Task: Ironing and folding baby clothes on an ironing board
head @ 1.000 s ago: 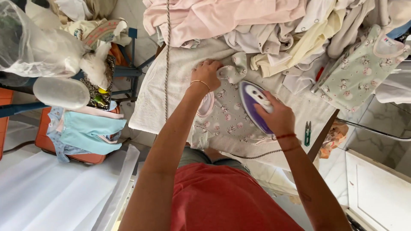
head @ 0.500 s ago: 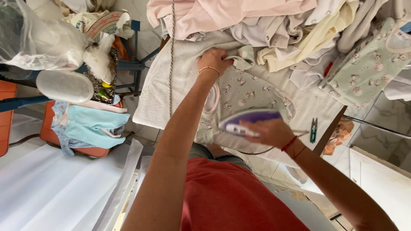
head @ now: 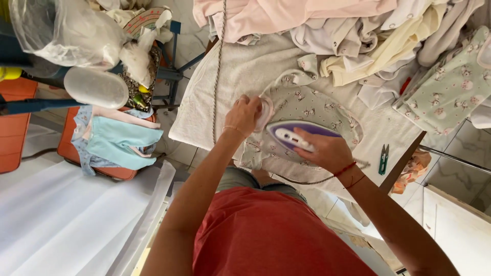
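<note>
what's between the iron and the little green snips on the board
In the head view, between the iron and the snips lie the edge of the printed garment, then bare pale cover. The right hand grips the iron.

The person wears a red short-sleeved top point(head: 266, 235) and grey-green bottoms point(head: 240, 179). A thin bangle point(head: 231, 129) circles the left wrist. Red string bands point(head: 349, 174) circle the right wrist, just behind the grip.
</note>
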